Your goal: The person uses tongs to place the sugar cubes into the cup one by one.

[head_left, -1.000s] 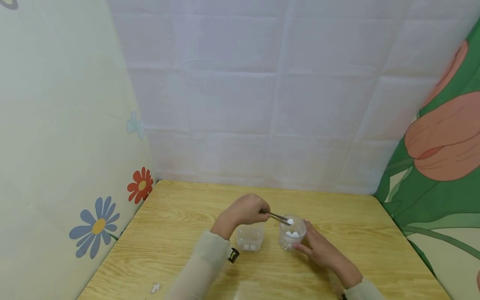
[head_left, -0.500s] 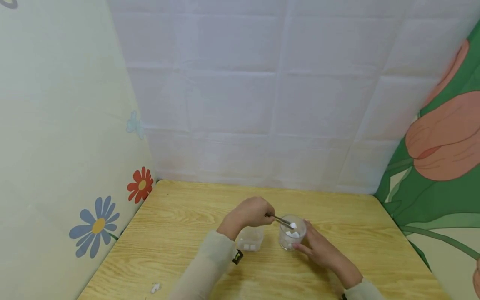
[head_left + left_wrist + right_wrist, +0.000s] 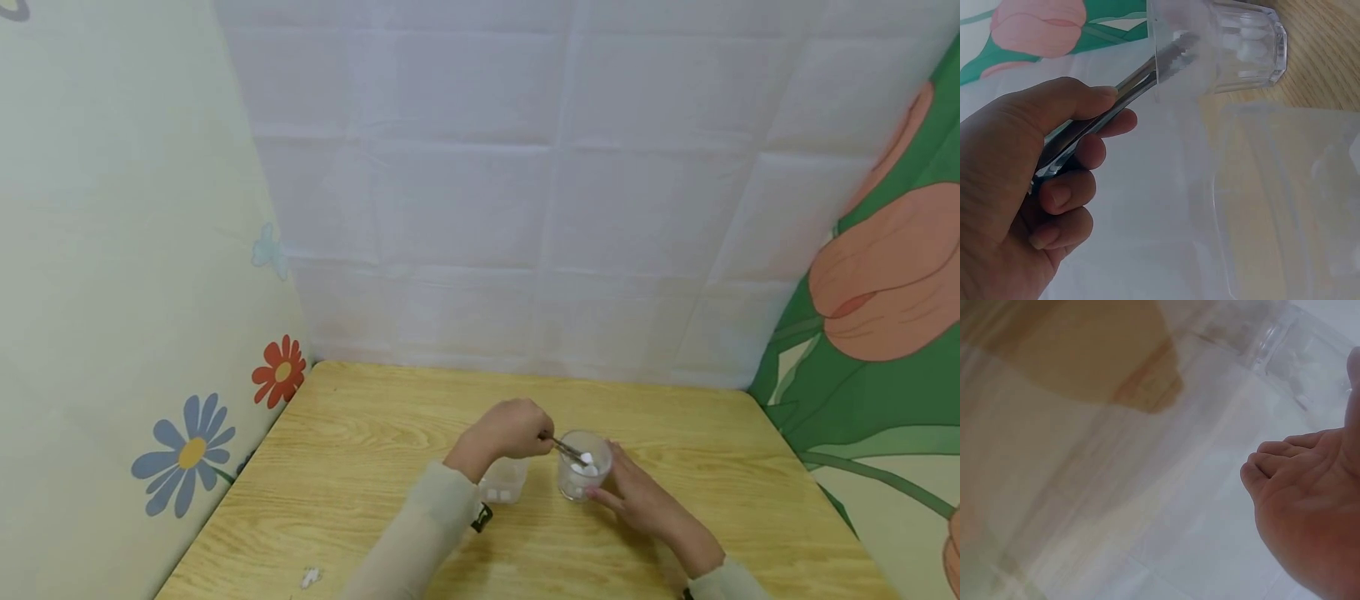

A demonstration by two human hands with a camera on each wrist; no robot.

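Note:
My left hand (image 3: 513, 429) grips metal tongs (image 3: 1138, 81) between thumb and fingers. The tongs' serrated tips reach down into a clear drinking glass (image 3: 572, 489), among small white cubes (image 3: 587, 458); whether a cube is between the tips I cannot tell. With the thumb on the near side and the fingers on the far side, my right hand (image 3: 637, 492) holds the upright glass. In the right wrist view the glass (image 3: 1304, 356) is partly cut off by the frame. Below my left wrist stands a clear plastic tub (image 3: 517, 475) with a few white cubes, partly hidden.
Small white pieces (image 3: 311, 577) lie on the wooden table (image 3: 360, 425) at the front left. A white cloth (image 3: 465, 192) hangs behind the table. Flower-printed sheets stand along the left and right sides.
My left hand has moved right and slightly down, bringing the tongs deeper into the glass. A white cube at their tips has gone down onto the others. My right hand stays in place.

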